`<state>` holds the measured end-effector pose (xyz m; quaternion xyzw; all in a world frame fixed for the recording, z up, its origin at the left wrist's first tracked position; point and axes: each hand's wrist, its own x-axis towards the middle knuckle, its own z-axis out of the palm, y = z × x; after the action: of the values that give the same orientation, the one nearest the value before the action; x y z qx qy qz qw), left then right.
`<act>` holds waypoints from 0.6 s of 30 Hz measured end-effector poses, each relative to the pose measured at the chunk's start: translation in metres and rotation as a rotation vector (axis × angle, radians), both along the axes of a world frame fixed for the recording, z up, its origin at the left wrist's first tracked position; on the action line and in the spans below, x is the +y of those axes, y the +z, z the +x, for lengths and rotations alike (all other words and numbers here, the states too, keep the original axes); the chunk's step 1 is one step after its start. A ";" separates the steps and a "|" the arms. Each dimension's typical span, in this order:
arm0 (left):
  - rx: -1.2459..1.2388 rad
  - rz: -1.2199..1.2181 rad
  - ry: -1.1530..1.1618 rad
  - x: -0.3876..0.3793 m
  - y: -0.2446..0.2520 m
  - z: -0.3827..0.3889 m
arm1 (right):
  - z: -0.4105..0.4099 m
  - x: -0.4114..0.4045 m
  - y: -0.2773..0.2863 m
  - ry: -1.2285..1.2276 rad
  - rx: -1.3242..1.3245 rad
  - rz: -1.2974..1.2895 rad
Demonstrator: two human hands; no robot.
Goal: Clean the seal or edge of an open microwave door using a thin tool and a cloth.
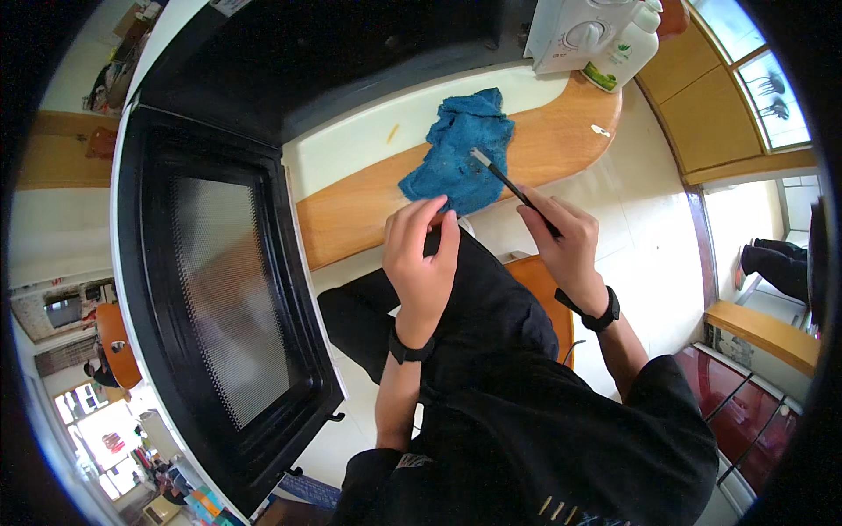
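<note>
My right hand [566, 237] holds a slim black-handled tool [510, 184] between thumb and fingers; its pale metallic tip points up and left, over a blue cloth [464, 151]. The cloth lies crumpled across a wood-toned tabletop [362, 210] with a white section. Just below the cloth's lower edge is my left hand [424, 253], its fingers curved and apart with nothing seen between them. A microwave oven [368, 59] stands at the table's far side, its black door [223, 289] with a mesh window swung wide at the left.
A white bottle [625, 49] stands beside a white unit with a dial [579, 33] at the upper right. A small white piece [600, 130] lies near the table's rounded end. An orange chair [543, 289] is under my right forearm. A person's legs [776, 263] show at the far right.
</note>
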<state>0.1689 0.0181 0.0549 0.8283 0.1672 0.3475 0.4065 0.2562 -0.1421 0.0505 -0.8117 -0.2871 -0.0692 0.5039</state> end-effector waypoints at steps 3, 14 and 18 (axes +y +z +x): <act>-0.053 0.138 0.015 0.002 -0.011 0.017 | 0.019 -0.002 0.012 0.100 -0.116 -0.126; -0.041 0.231 0.082 0.005 -0.021 0.030 | 0.081 -0.016 0.004 0.401 -0.453 -0.414; -0.033 0.202 0.099 0.006 -0.023 0.031 | 0.086 -0.024 0.012 0.424 -0.451 -0.451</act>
<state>0.1995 0.0242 0.0321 0.8499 0.1653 0.3957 0.3062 0.3421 -0.1661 0.0623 -0.7893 -0.5602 -0.0754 0.2398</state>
